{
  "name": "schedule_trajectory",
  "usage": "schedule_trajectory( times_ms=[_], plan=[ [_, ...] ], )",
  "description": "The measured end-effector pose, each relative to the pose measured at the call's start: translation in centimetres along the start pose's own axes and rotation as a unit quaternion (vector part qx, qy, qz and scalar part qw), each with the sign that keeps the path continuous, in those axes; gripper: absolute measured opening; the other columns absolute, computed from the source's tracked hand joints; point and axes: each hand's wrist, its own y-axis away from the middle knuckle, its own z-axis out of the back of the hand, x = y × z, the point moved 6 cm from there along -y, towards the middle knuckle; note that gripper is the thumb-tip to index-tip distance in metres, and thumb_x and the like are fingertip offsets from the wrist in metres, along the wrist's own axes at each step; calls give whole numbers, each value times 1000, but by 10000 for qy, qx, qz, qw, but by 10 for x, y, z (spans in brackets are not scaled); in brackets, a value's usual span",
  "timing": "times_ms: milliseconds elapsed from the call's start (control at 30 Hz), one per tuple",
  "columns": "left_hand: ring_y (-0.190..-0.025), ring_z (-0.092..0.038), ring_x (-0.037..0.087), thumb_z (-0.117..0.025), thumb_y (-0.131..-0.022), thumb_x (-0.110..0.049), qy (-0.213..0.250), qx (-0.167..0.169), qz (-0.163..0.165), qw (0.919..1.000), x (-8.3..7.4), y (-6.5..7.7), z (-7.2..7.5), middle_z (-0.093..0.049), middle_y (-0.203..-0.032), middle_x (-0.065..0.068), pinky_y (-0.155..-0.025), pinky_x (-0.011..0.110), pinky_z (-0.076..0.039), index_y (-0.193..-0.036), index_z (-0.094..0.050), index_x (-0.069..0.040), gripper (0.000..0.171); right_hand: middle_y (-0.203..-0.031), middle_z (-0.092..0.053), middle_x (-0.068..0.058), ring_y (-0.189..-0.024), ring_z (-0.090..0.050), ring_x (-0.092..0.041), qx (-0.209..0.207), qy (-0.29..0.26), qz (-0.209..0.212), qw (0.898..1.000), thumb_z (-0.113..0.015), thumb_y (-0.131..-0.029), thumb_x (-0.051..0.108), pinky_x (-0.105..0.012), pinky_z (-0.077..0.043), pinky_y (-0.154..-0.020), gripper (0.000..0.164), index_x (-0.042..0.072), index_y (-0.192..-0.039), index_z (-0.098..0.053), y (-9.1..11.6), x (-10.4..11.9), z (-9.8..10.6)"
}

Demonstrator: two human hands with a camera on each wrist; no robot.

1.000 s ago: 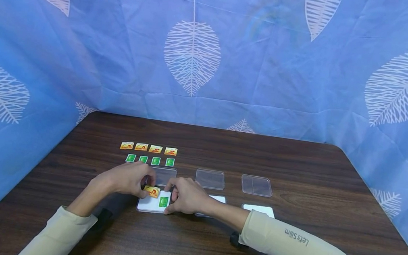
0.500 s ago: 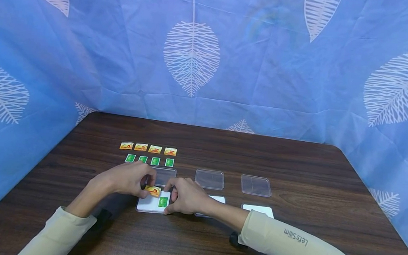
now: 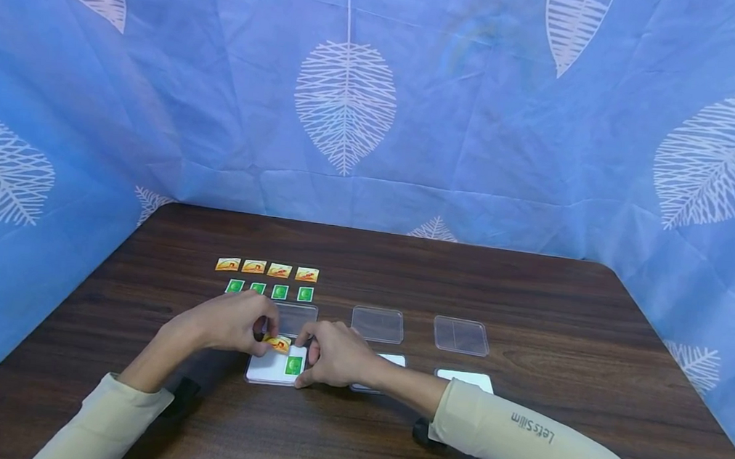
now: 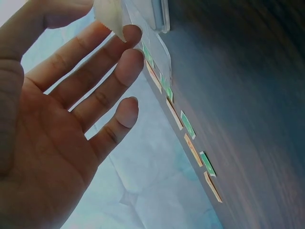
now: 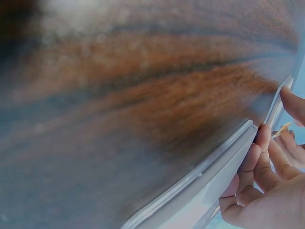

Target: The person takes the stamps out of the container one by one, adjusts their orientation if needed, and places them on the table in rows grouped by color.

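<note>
My left hand (image 3: 235,320) pinches a small orange-and-yellow sticker (image 3: 279,344) between thumb and index finger, over the far part of a white card in a shallow clear plastic case (image 3: 263,373). In the left wrist view the sticker (image 4: 109,19) shows its pale back, and the other fingers are spread and bent. A green sticker (image 3: 293,365) lies on the card's right side. My right hand (image 3: 340,355) holds this case at its right edge, thumb at the near corner and index finger at the far one. The right wrist view shows that hand (image 5: 267,191) low by the case edges.
Behind the hands, a row of orange stickers (image 3: 280,271) lies above a row of green stickers (image 3: 279,292). Three clear plastic lids (image 3: 377,325) rest on the dark wooden table (image 3: 532,295). White cards in cases (image 3: 469,378) sit to the right, one partly under my right forearm.
The orange sticker in my left fingers has shifted slightly to the right over the card. My right hand stays in place on the case.
</note>
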Motion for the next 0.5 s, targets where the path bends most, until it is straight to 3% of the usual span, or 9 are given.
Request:
schedule_trajectory(
  times_ms=[500],
  plan=[
    [-72, -55, 8, -82, -86, -11, -170, -156, -123, 9997, 0, 0, 2, -65, -88, -8, -65, 25, -49, -91, -79, -14, 7, -67, -58, 9, -56, -49, -2, 32, 117, -121, 9999, -95, -75, 20, -21, -35, -57, 44, 9, -110, -71, 0, 0, 0]
  ],
)
